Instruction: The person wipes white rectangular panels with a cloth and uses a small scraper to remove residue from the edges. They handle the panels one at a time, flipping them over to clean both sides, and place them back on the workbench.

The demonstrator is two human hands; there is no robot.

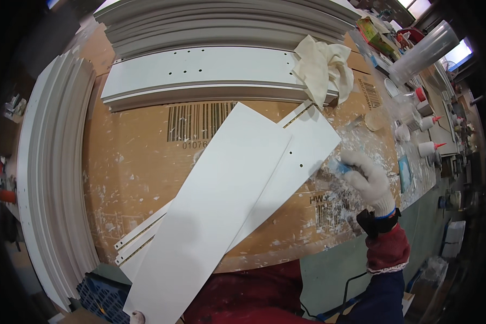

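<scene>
A long white board point(210, 210) lies slanted across the work surface, its lower end jutting past the near edge. My left hand point(137, 317), mostly hidden, grips that lower corner, with just a gloved fingertip showing on top. Beneath it, partly covered, are more white boards point(308, 148) with drilled holes and grooved ends. To the right of these boards, my right hand point(370, 181), in a white glove, is closed around a small blue piece point(337, 166). That piece is mostly covered by the fingers, and its kind is unclear.
Stacked white boards stand at the far side point(227, 27) and the left point(54, 173). A cream cloth point(321, 65) rests on a drilled board point(200, 70). Glue bottles point(427, 148) with red tips line the right side. Paint-spotted cardboard point(129, 162) covers the table. A blue crate point(102, 294) sits lower left.
</scene>
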